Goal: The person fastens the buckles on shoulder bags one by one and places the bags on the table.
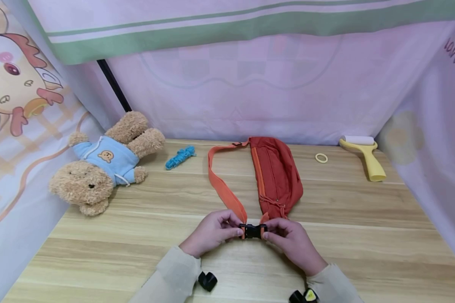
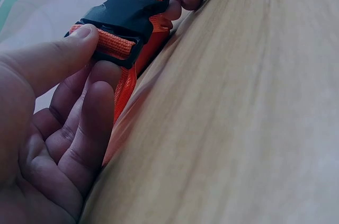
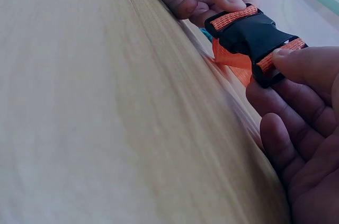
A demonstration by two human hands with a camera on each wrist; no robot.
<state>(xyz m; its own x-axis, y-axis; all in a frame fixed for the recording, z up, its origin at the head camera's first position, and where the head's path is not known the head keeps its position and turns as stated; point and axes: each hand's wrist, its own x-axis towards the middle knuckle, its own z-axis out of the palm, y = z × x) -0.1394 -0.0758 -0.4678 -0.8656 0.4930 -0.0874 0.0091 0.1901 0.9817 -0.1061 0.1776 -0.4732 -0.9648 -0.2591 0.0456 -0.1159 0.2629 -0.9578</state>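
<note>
Pinching a black buckle (image 1: 253, 231) by opposite ends (orange strap (image 1: 228, 194) at each) — left hand (image 1: 213, 231) and right hand (image 1: 295, 244).

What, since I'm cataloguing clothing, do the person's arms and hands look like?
The left sleeve and right sleeve are long and pale beige. The left hand and right hand are bare; no gloves or rings show. A black fitting sits by each wrist, the right one with a yellow patch.
</note>
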